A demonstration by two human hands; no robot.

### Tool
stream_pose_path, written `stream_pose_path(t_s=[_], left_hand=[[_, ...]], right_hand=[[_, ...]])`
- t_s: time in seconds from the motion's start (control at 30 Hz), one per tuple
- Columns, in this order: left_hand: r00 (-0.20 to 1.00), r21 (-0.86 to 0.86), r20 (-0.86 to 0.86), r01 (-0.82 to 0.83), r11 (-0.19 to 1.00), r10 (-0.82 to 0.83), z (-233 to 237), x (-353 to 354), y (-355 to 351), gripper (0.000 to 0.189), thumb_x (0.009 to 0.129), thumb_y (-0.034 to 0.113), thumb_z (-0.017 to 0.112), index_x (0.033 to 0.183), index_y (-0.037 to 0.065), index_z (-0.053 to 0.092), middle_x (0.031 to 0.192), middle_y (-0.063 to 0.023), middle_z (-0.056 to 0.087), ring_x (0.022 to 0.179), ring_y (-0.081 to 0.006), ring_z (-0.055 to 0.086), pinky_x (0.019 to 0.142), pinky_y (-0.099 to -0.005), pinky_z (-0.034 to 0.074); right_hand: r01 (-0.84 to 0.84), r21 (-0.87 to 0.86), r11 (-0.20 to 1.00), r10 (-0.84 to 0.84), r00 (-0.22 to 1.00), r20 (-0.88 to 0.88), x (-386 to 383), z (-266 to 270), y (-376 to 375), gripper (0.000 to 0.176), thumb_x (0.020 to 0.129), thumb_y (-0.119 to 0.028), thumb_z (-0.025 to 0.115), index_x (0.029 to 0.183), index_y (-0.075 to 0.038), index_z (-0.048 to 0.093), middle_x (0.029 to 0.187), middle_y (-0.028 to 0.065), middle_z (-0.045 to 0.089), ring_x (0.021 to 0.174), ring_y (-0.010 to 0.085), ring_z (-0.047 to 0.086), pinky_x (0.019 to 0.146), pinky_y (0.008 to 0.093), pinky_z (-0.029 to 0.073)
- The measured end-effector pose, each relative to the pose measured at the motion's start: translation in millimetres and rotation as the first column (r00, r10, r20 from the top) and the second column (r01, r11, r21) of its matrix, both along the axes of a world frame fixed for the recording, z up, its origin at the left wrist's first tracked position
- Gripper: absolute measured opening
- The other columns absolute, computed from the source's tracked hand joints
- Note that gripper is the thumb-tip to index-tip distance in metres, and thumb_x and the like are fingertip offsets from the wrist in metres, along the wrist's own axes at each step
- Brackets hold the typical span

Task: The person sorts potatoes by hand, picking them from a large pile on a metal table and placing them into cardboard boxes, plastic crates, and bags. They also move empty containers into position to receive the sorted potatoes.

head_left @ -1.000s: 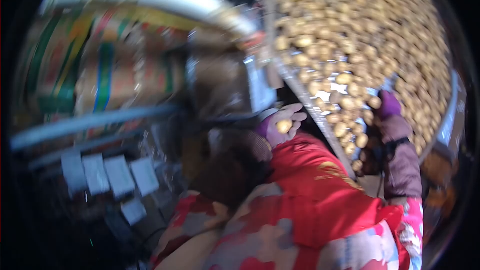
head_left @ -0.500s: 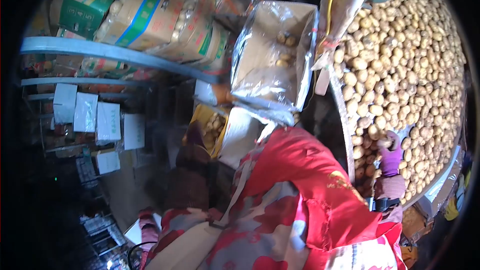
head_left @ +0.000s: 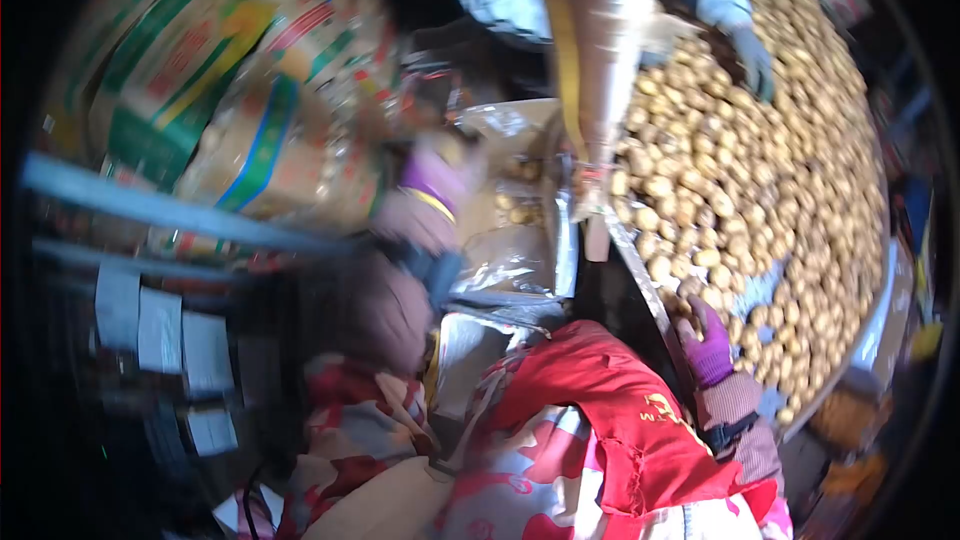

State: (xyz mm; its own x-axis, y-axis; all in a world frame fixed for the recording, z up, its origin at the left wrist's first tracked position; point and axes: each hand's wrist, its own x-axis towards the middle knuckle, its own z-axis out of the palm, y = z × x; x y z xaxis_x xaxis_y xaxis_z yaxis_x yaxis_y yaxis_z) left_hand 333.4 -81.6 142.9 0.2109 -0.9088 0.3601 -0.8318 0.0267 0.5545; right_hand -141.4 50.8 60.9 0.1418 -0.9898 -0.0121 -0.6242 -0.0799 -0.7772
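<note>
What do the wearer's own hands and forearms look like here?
The left hand and right hand wear purple gloves; a yellow band circles the left cuff. Both forearms have mauve sleeves, the right finely ribbed, with dark straps. Motion blur hides finer detail on the left.

The location is a produce packing area. Indicators: a wide rimmed table [head_left: 633,265] loaded with round tan produce [head_left: 740,190], beside and beyond the fingers of the right hand [head_left: 708,345]; a plastic-lined carton [head_left: 500,245], right of the blurred fingers of the left hand [head_left: 440,170]; stacked printed cartons [head_left: 260,145], left of those fingers; a co-worker's gloved hand [head_left: 750,60] over the table, well beyond the right fingers.
</note>
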Motion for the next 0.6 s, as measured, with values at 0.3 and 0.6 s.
stream_pose_path(t_s=[0.3, 0.6], left_hand=[[0.350, 0.359, -0.923, 0.628, 0.690, 0.161, -103, -54, -40, 0.040, 0.098, 0.030, 0.047, 0.126, 0.001, 0.051, 0.114, -0.0225, 0.063, 0.099, -0.0301, 0.064, 0.083, -0.0353, 0.054], [0.504, 0.559, -0.784, 0.827, 0.059, 0.361, -95, -304, 74, 0.054, 0.099, 0.043, 0.053, 0.137, 0.005, 0.048, 0.121, -0.0166, 0.065, 0.089, -0.0218, 0.066, 0.073, -0.0282, 0.054]], right_hand=[[0.106, -0.258, 0.960, -0.217, 0.866, -0.451, -74, -47, 49, 0.045, 0.078, -0.027, 0.067, 0.120, -0.014, 0.062, 0.122, 0.0109, 0.059, 0.121, 0.0291, 0.053, 0.103, 0.0479, 0.038], [0.637, -0.006, 0.771, -0.546, 0.655, -0.522, -195, -22, 148, 0.025, 0.087, -0.033, 0.061, 0.100, -0.012, 0.068, 0.087, 0.0137, 0.066, 0.085, 0.0332, 0.063, 0.075, 0.0477, 0.047]])
